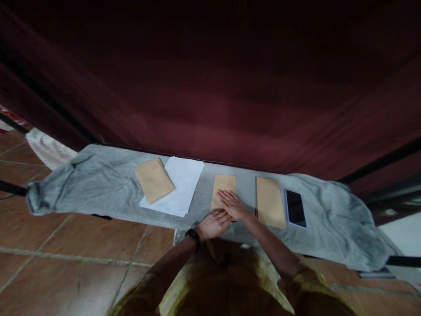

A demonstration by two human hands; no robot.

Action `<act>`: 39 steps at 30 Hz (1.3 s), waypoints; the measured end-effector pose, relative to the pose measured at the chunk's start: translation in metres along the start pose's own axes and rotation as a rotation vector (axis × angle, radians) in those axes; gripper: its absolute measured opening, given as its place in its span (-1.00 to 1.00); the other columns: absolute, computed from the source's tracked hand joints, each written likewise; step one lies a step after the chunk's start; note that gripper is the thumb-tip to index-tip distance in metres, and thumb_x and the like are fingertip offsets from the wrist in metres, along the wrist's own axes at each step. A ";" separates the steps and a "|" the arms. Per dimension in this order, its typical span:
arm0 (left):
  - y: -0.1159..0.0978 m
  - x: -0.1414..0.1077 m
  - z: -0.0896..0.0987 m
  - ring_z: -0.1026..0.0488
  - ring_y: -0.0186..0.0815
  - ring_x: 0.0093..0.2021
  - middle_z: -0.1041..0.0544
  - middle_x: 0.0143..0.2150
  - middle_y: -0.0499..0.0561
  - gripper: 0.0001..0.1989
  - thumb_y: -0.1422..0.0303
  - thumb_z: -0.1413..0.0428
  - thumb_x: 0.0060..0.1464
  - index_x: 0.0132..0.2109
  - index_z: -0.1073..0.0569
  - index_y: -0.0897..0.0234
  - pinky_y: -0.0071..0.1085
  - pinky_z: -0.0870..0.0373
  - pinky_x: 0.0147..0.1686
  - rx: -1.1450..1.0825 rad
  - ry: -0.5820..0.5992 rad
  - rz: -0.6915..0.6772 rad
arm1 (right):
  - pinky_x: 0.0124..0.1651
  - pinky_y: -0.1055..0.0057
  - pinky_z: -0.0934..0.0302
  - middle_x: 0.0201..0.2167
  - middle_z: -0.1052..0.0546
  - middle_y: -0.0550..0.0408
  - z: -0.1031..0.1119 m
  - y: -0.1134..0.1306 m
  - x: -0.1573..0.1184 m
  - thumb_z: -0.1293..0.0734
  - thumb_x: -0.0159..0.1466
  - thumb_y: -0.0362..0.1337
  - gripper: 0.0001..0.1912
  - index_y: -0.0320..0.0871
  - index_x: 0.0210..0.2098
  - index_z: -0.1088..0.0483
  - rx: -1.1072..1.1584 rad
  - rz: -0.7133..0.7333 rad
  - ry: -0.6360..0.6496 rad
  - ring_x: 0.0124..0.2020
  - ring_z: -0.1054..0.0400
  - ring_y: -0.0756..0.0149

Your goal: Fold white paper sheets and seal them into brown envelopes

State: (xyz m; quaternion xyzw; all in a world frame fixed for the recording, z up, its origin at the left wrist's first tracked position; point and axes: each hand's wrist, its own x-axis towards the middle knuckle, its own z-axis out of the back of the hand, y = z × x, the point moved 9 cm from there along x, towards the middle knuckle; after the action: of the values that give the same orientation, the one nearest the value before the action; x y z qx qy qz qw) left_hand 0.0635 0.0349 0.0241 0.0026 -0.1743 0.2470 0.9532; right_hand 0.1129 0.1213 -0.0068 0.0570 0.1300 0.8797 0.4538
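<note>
A brown paper envelope lies on the grey cloth in front of me, partly covered by both hands. My right hand rests flat on its middle, fingers stretched out and pointing up and left. My left hand, with a black band on the wrist, lies at the envelope's near edge, its fingers extended and touching the right hand. To the right is another brown envelope or small stack. On the left, a pile of brown envelopes sits partly over white paper sheets.
A phone with a dark screen lies right of the envelopes. The grey cloth covers a long narrow surface, bunched at both ends. A dark red curtain hangs behind it. Brown floor tiles show below.
</note>
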 end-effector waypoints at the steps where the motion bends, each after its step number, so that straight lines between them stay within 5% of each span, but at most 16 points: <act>1: -0.001 0.001 0.001 -0.51 -0.24 0.09 -0.62 0.04 0.07 -0.74 0.42 -0.06 0.27 0.06 -0.49 0.29 -0.27 -0.34 0.21 -0.002 -0.001 0.000 | 0.50 0.12 0.18 0.47 -0.06 0.10 0.001 0.001 -0.003 0.06 0.53 -0.19 -0.46 -0.05 0.46 0.01 0.015 -0.001 0.000 0.48 0.10 0.29; 9: -0.002 -0.002 0.003 -0.54 -0.24 -0.03 -0.62 -0.11 0.10 -0.84 0.47 -0.02 0.27 -0.13 -0.50 0.29 -0.20 -0.40 0.17 -0.021 -0.001 0.020 | 0.49 0.12 0.11 0.43 -0.16 0.10 -0.001 0.016 -0.033 0.09 0.54 -0.18 -0.47 -0.02 0.41 -0.12 0.148 -0.015 -0.014 0.46 0.02 0.32; 16: 0.001 -0.012 0.008 -0.55 -0.25 0.00 -0.62 -0.11 0.06 -0.81 0.45 0.01 0.32 -0.08 -0.51 0.24 -0.19 -0.41 0.19 -0.079 -0.048 0.092 | 0.49 0.16 0.12 0.44 -0.15 0.09 -0.004 0.017 -0.046 0.13 0.54 -0.10 -0.44 -0.05 0.41 -0.13 0.198 -0.021 -0.041 0.46 0.04 0.36; 22: 0.007 -0.015 0.008 -0.49 -0.23 0.15 -0.56 0.14 0.10 -0.71 0.39 0.01 0.34 0.11 -0.48 0.25 -0.18 -0.42 0.21 -0.088 -0.095 0.144 | 0.49 0.07 0.17 0.47 -0.02 -0.01 0.004 -0.007 -0.025 0.01 0.52 -0.15 -0.44 -0.16 0.44 -0.05 -0.065 -0.065 -0.141 0.49 0.11 0.23; 27: 0.008 -0.014 0.010 -0.48 -0.22 0.17 -0.56 0.15 0.09 -0.72 0.38 0.00 0.34 0.10 -0.50 0.23 -0.18 -0.42 0.20 -0.090 -0.120 0.134 | 0.47 -0.01 0.17 0.48 0.00 -0.06 0.018 -0.040 0.004 -0.03 0.50 -0.15 -0.42 -0.18 0.45 -0.01 -0.179 -0.144 -0.217 0.49 0.13 0.15; 39: 0.009 -0.017 0.006 -0.44 -0.21 0.22 -0.53 0.20 0.12 -0.69 0.39 0.01 0.32 0.14 -0.46 0.25 -0.18 -0.39 0.23 -0.134 -0.072 0.156 | 0.48 -0.06 0.24 0.47 0.00 -0.14 0.020 -0.068 0.036 -0.02 0.48 -0.12 -0.36 -0.27 0.46 0.05 -0.087 -0.210 -0.135 0.49 0.14 0.11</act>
State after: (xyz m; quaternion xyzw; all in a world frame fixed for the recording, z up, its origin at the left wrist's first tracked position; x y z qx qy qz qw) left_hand 0.0439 0.0340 0.0234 -0.0660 -0.2245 0.3077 0.9223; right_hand 0.1494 0.1917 -0.0074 0.0826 0.0662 0.8262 0.5534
